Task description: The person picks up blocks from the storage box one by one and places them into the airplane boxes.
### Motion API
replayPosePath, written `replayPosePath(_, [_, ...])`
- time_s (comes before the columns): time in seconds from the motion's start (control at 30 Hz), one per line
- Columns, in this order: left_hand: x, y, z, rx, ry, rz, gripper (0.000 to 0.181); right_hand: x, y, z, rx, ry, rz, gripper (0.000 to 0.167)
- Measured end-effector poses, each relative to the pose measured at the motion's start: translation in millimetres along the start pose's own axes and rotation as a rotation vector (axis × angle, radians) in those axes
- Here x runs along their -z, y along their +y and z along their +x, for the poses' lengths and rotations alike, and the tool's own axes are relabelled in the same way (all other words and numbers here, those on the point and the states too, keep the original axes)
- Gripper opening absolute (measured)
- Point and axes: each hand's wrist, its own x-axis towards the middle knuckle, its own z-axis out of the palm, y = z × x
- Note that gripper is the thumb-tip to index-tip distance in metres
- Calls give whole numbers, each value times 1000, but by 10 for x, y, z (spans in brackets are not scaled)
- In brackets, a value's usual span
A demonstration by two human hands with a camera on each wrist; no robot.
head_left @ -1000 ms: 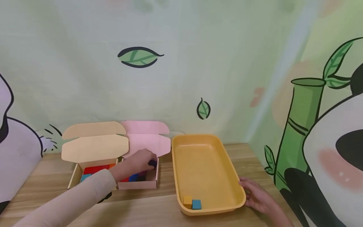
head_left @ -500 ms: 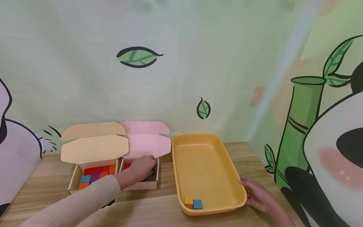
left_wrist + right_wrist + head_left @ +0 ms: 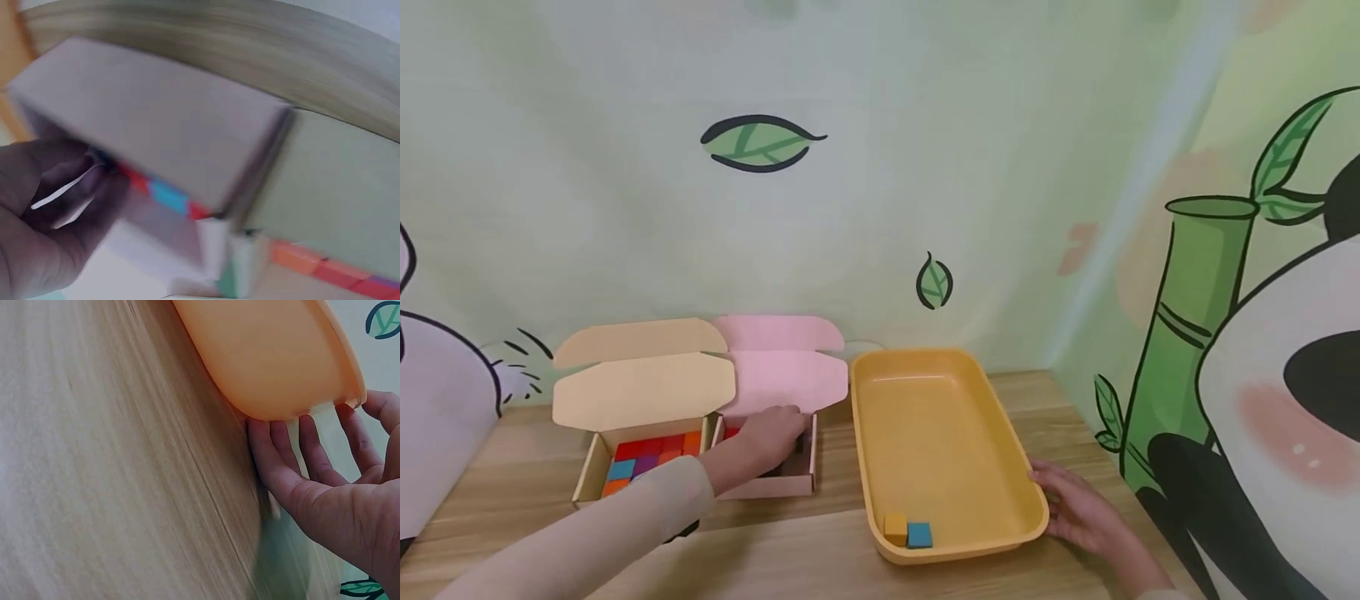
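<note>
My left hand [image 3: 769,439] reaches down into the pink box [image 3: 771,487]. In the left wrist view, its thumb and fingertips pinch a small dark block [image 3: 102,159], mostly hidden and blurred, at the end of a row with red and light-blue blocks [image 3: 167,196]. Resting against the outer right side of the yellow tray [image 3: 940,433] is my right hand [image 3: 1078,508]. Its loosely bent fingertips touch the tray wall [image 3: 281,369] in the right wrist view. A yellow cube [image 3: 895,528] and a blue cube [image 3: 919,535] lie side by side in the tray's near left corner.
Left of the pink box stands a cream box [image 3: 586,472] with red, orange, blue and purple blocks [image 3: 651,450]. Both lids, cream [image 3: 643,387] and pink [image 3: 790,379], stand raised behind. A printed cloth [image 3: 880,183] backs the wooden table [image 3: 797,550].
My left hand has lowered from above the pink box into it with the dark block, drawing slightly toward me. My right hand stays at the tray's side. The head view has shifted a little.
</note>
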Motion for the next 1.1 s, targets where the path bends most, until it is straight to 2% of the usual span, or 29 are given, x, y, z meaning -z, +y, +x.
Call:
replayPosePath(0.1, [152, 100, -1, 13, 11, -31, 13, -11, 36, 3, -3, 5, 12, 68])
replayPosePath(0.13, [216, 168, 7, -2, 18, -35, 14, -12, 44, -8, -4, 9, 13, 68])
replayPosePath(0.2, [333, 353, 46, -56, 22, -51, 11, -11, 62, -27, -5, 12, 16, 67])
replayPosePath(0.27, [414, 584, 100, -153, -15, -75, 8, -10, 79, -45, -4, 11, 20, 66])
replayPosePath(0.33, [437, 855, 163, -269, -91, -86, 9, -6, 92, -60, -9, 8, 19, 66])
replayPosePath(0.43, [379, 1256, 243, -415, -265, -62, 24, -2, 87, -56, -13, 25, 16, 67])
replayPosePath(0.53, [264, 1559, 297, -484, -430, -23, 33, -13, 68, -40, -6, 42, 11, 67])
replayPosePath(0.6, [178, 1688, 306, -495, -513, -15, 34, -27, 62, -34, -3, 36, 3, 68])
replayPosePath(0.67, [124, 1754, 309, -482, -560, -15, 28, -46, 48, -19, -2, 34, 9, 67])
replayPosePath(0.73, [73, 1786, 306, -478, -565, -14, 21, -58, 44, -10, -1, 31, 11, 67])
replayPosePath(0.83, [25, 1805, 316, -471, -531, -7, 16, -56, 45, -2, 5, 41, 23, 67])
replayPosePath(0.97, [6, 1817, 371, -482, -481, 23, 21, -28, 47, -7, 8, 45, 14, 70])
replayPosePath(1.1, [8, 1793, 464, -445, -446, 60, 26, -17, 53, -10, 7, 31, 16, 71])
